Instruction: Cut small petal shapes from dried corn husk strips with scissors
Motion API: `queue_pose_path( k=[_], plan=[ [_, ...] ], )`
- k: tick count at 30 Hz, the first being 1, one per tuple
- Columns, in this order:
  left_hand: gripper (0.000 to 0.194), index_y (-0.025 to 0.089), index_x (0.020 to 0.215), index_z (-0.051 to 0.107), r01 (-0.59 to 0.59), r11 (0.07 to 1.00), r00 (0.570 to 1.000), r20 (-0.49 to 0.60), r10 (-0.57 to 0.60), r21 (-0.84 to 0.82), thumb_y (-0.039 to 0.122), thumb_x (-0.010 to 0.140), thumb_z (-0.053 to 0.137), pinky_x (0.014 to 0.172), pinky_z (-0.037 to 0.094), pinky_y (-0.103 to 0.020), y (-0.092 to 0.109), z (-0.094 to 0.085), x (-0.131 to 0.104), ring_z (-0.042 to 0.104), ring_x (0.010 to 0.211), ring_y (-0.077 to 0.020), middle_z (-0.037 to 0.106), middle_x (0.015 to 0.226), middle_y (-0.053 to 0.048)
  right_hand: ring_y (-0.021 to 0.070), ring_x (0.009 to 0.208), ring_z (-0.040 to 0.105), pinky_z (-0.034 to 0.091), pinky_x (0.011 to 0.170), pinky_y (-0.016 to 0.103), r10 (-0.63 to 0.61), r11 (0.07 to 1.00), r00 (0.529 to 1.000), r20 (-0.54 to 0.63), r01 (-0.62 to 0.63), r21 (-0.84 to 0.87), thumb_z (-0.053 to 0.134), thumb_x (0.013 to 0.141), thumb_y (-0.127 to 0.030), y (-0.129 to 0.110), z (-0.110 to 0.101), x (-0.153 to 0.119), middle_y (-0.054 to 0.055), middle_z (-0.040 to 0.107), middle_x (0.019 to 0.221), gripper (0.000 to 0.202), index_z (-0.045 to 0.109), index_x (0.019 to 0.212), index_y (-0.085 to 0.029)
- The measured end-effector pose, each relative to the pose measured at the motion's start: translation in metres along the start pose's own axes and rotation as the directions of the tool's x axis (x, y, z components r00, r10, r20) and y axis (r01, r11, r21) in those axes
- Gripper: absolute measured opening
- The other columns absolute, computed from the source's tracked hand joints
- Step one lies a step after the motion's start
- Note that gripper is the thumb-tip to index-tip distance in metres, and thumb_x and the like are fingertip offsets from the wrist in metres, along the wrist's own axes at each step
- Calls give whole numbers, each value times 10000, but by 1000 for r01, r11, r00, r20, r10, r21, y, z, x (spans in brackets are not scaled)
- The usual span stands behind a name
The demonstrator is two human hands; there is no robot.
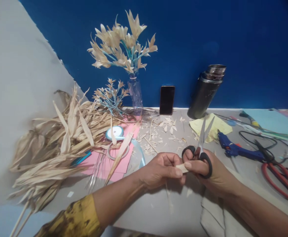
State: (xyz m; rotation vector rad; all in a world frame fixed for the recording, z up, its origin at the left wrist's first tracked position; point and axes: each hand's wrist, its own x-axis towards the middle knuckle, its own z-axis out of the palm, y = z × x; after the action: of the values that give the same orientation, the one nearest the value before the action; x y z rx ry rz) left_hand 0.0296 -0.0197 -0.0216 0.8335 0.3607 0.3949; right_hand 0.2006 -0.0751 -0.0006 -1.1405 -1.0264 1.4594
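Observation:
Between my two hands is a small pale strip of corn husk point(181, 168). My left hand point(162, 169) pinches its left end between thumb and fingers. The thumb and a finger of my right hand point(209, 172) grip its right end. Black-handled scissors point(202, 135) hang on the fingers of that same right hand, blades pointing up and slightly parted, away from the husk. Small husk scraps point(167, 125) lie scattered on the table beyond my hands.
Dried corn husks point(67, 128) pile up at left, beside a ribbon spool point(114, 132) and pink paper point(121, 164). Husk flowers point(124, 46) stand in a clear bottle point(135, 93). A phone point(167, 100) and flask point(205, 93) lean on the wall. Right are a glue gun point(237, 149) and red-handled scissors point(279, 177).

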Motion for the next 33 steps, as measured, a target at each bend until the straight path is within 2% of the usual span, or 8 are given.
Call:
queue_pose_path(
  k=[4,8,13,19,22,25,28,33],
  plan=[
    [455,168,795,607,-67,996,996,-60,63,-66,460,588,887,679,513,-316,4,2,-1,633,687,-166,647,770,-45,106,531,450,358,516,234,1,999,997,-74,2,42,775,691,-359,-3,0,0,-63,481,585,285,542,701,-195],
    [411,150,775,622,-66,997,979,-188,71,37,433,619,877,612,491,-279,-3,3,3,583,581,-127,632,661,-31,136,559,514,408,533,258,-18,979,983,-182,-20,-205,769,683,-352,-5,2,-1,-38,563,621,266,578,773,-191],
    [376,126,694,625,-95,993,952,-285,111,70,375,599,890,605,461,-256,-7,0,6,564,558,-111,615,611,-21,162,622,569,423,566,259,26,968,993,-112,-53,-244,796,675,-341,-1,0,-2,-9,645,670,317,595,866,-187],
    [398,125,657,628,-68,994,981,-173,83,87,403,574,900,616,438,-257,-5,0,4,555,551,-113,614,584,-18,147,617,533,381,559,246,67,995,997,50,-62,-82,830,681,-360,4,-4,-2,-3,634,662,319,572,755,-188],
    [403,136,685,628,-52,999,992,-115,52,8,421,583,895,667,466,-283,-2,1,2,576,565,-125,626,588,-21,120,578,464,340,536,236,3,995,984,177,-20,93,817,698,-388,7,-12,1,-37,526,601,331,554,682,-187],
    [373,138,707,634,-78,997,988,-135,77,-3,401,614,881,671,477,-287,1,1,0,583,575,-130,627,594,-22,113,591,441,343,539,231,-78,988,984,162,54,145,813,712,-411,10,-20,2,-39,519,656,303,619,770,-186],
    [354,131,688,633,-97,992,979,-172,110,81,380,624,877,612,455,-254,2,2,0,562,560,-110,630,621,-23,152,681,519,401,607,256,-69,995,990,123,60,75,825,699,-448,8,-20,2,-1,617,792,389,648,939,-198],
    [334,122,676,657,-83,977,974,-192,121,195,365,623,879,634,466,-260,-1,5,0,581,585,-112,635,627,-25,117,595,458,328,543,230,55,990,997,47,-48,-135,849,694,-317,4,-10,-2,-35,573,644,294,601,780,-183]
  ],
)
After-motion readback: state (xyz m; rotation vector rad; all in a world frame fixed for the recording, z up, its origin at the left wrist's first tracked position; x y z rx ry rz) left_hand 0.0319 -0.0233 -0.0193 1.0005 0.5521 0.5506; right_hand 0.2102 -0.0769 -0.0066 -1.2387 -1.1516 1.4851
